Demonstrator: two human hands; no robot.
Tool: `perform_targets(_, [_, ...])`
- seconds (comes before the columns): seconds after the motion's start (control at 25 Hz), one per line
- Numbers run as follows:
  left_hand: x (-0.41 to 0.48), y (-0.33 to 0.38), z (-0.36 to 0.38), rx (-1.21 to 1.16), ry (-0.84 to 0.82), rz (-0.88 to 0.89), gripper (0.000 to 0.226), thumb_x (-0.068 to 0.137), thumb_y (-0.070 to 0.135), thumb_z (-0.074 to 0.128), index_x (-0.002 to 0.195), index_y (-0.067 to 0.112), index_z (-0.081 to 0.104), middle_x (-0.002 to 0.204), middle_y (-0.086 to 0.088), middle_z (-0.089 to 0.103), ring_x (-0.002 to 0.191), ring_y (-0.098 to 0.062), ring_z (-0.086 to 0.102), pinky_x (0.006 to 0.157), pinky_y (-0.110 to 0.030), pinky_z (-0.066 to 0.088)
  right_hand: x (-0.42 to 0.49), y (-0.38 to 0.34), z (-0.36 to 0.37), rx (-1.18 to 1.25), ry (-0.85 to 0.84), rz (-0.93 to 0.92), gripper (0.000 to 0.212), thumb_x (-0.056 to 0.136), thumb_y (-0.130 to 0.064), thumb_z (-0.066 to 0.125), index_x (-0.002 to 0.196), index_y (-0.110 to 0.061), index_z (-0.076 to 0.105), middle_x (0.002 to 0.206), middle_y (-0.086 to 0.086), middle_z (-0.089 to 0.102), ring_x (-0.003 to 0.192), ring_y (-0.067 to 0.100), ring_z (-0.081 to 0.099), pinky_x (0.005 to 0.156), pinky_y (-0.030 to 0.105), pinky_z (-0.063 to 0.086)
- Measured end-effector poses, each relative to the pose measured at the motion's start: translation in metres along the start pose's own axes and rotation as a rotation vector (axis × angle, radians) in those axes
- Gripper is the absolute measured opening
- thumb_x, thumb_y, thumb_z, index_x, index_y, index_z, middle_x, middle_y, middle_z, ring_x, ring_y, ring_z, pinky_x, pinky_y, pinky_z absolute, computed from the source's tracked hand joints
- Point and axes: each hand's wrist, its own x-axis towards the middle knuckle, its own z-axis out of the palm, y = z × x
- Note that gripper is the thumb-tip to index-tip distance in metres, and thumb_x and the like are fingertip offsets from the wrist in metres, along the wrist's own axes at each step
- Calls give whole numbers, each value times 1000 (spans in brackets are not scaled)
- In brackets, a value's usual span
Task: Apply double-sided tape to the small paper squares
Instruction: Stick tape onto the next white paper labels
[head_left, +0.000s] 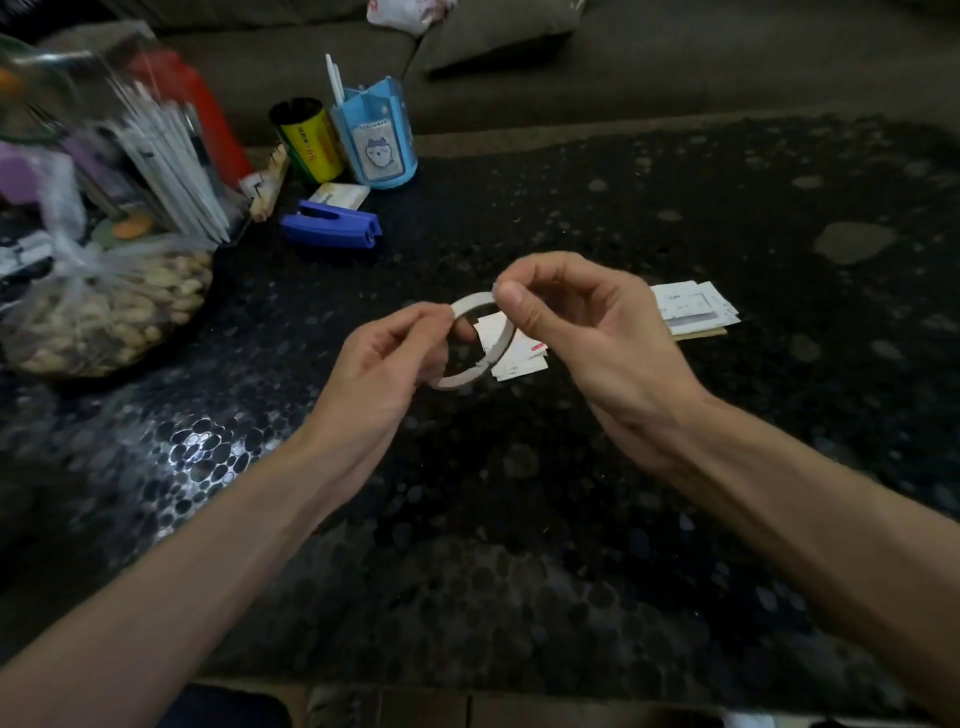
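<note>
White tape ring (470, 340) hangs above the paper squares (511, 345), pinched by left hand (387, 358) and right hand (582, 322) fingers.

Thin white ring-shaped roll of double-sided tape (460, 381) hung tilted above dark pebbled bench (519, 519), rim pinched by left hand (387, 358) and right hand (587, 322). Small white paper squares (519, 361) lay piled beneath; second stack (691, 309) further right.

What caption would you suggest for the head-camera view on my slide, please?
Left hand and right hand pinch a white tape roll above small paper squares on a dark pebbled table.
</note>
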Motion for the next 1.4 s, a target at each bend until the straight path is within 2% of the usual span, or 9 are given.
perform_targets(0.16, [3, 1, -2, -77, -39, -13, 38, 105, 38, 50, 83, 20, 74, 65, 3, 30, 65, -13, 30, 69, -28, 35, 1, 5, -7, -152, -58, -36, 38, 93, -7, 77, 127, -22, 73, 120, -3, 74, 111, 9, 72, 101, 33, 58])
perform_targets(0.4, [-10, 16, 3, -251, -456, -235, 41, 101, 39, 50, 79, 14, 73, 46, 5, 41, 39, -8, 34, 54, -28, 30, 0, 11, -5, -53, -62, -27, 30, 94, 3, 72, 123, -5, 73, 107, 9, 79, 103, 13, 76, 90, 20, 56])
perform_targets(0.56, [-17, 12, 9, -502, -634, -287, 41, 103, 30, 43, 90, 13, 78, 56, 7, 56, 44, -4, 52, 49, -18, 43, -7, 17, 7, -23, -132, 20, 28, 97, 3, 68, 124, -3, 71, 106, 10, 80, 102, 12, 76, 89, 23, 58])
perform_targets(0.68, [-12, 8, 8, -563, -508, -235, 31, 104, 31, 47, 99, 13, 72, 51, 13, 41, 40, -1, 30, 45, -19, 23, -4, 15, 5, 46, -30, 70, 29, 91, 0, 75, 119, -7, 74, 110, 16, 77, 97, 9, 72, 86, 22, 57])
perform_targets(0.88, [-1, 6, -1, -165, 96, -99, 19, 94, 31, 69, 108, 23, 80, 54, 8, 32, 49, -8, 24, 51, -27, 17, -2, 12, 0, 73, 82, 173, 14, 88, -15, 82, 102, -13, 80, 94, -4, 78, 86, 2, 68, 81, 16, 51])
perform_targets(1.04, [-2, 5, 1, -77, 128, -65, 18, 95, 30, 70, 108, 21, 79, 51, 8, 38, 47, -8, 28, 47, -20, 25, -5, 14, -1, 17, 104, 166, 2, 88, -17, 81, 90, -16, 80, 86, -6, 77, 84, 4, 68, 84, 21, 53])
perform_targets(1.2, [-5, 6, 7, 72, 164, 72, 13, 91, 28, 75, 100, 20, 80, 55, 4, 55, 49, -5, 44, 51, -14, 38, -8, 13, -1, 45, 125, 189, 10, 90, -21, 79, 98, -16, 82, 95, -4, 80, 89, 2, 71, 85, 20, 53])
perform_targets(1.32, [-5, 6, 9, 159, 169, 114, 14, 87, 34, 80, 97, 24, 82, 71, -27, 63, 59, -35, 54, 61, -36, 53, -10, 10, 2, 65, 88, 167, 19, 98, -21, 70, 111, -14, 81, 100, -9, 80, 87, -3, 67, 78, 12, 50])
perform_targets(1.4, [-6, 8, 9, 154, 182, 90, 16, 86, 34, 80, 99, 24, 83, 84, -31, 69, 65, -35, 63, 66, -37, 60, -11, 11, 4, 44, 50, 142, 21, 102, -21, 64, 116, -16, 80, 106, -9, 79, 92, -2, 67, 79, 13, 50])
